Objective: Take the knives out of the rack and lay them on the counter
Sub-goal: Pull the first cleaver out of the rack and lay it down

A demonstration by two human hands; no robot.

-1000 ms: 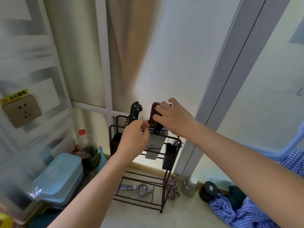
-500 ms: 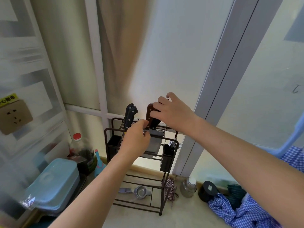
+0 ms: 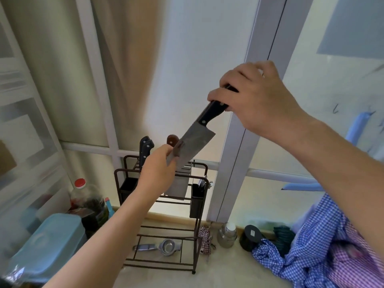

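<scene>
Black-handled, the cleaver (image 3: 192, 142) hangs in the air above the dark wire rack (image 3: 162, 204), long axis slanting: handle up-right, blade down-left. The right hand (image 3: 255, 98) has its fingers wrapped round the handle; the left hand (image 3: 158, 173) pinches the blade's lower corner (two knives remain racked).
</scene>
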